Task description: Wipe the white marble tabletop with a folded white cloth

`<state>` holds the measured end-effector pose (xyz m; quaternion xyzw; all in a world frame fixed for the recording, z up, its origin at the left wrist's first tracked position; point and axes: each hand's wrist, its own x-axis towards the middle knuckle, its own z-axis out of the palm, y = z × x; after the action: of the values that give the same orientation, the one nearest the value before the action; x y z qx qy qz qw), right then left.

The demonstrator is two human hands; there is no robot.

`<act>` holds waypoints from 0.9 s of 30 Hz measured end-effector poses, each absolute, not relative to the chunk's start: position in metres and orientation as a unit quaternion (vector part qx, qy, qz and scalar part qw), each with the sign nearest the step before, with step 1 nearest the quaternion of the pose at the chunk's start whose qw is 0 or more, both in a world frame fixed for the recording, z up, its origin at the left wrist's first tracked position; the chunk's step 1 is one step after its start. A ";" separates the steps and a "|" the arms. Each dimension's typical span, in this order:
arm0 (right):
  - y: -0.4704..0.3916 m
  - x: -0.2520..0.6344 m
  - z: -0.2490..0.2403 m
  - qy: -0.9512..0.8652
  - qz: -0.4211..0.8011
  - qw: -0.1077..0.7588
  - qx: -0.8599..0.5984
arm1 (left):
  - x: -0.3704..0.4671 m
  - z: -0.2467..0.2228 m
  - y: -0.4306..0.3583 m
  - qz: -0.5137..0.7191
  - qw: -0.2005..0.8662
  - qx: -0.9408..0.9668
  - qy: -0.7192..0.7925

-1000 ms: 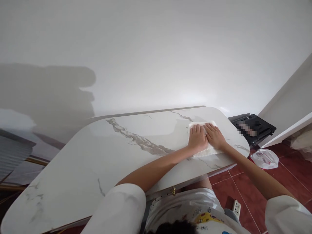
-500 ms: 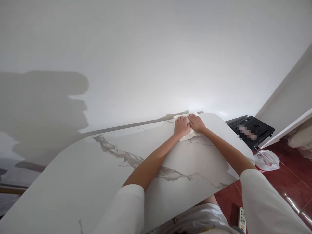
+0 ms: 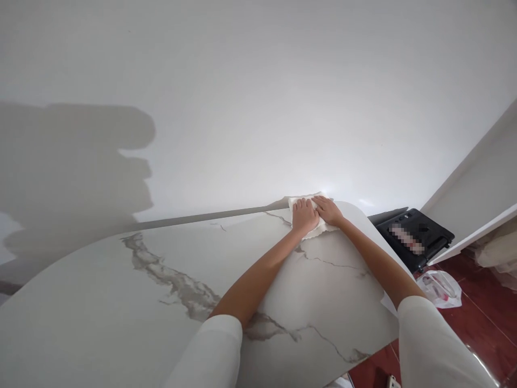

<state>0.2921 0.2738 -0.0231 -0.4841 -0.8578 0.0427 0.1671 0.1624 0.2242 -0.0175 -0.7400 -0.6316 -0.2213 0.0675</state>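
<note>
Across a smooth white table (image 3: 169,302) with rounded corners and jagged grey-brown veins, a soft, ragged-edged white cloth (image 3: 317,231) is pressed flat at the wall side. It is covered by the left hand (image 3: 305,215), fingers laid together, and by the right hand (image 3: 328,210), fingers extended over it; neither is clenched. Farther right, a hard black case (image 3: 420,237) is seen, then a crinkled white bag (image 3: 440,288), apparently thin plastic, on glossy red tiles (image 3: 480,323).
</note>
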 end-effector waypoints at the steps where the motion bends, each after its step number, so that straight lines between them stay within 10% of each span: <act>1: 0.275 0.298 -0.023 -0.854 0.043 0.168 -0.491 | 0.168 -0.018 0.226 -0.223 0.065 -0.742 -0.629; 27: 0.081 0.315 -0.018 -0.842 -0.001 0.123 -0.525 | 0.171 -0.019 0.059 -0.187 0.017 -0.798 -0.573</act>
<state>0.3147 0.0810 -0.0178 -0.5247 -0.8423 -0.0006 0.1233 0.1713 0.0590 -0.0186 -0.7979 -0.5728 -0.1871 0.0169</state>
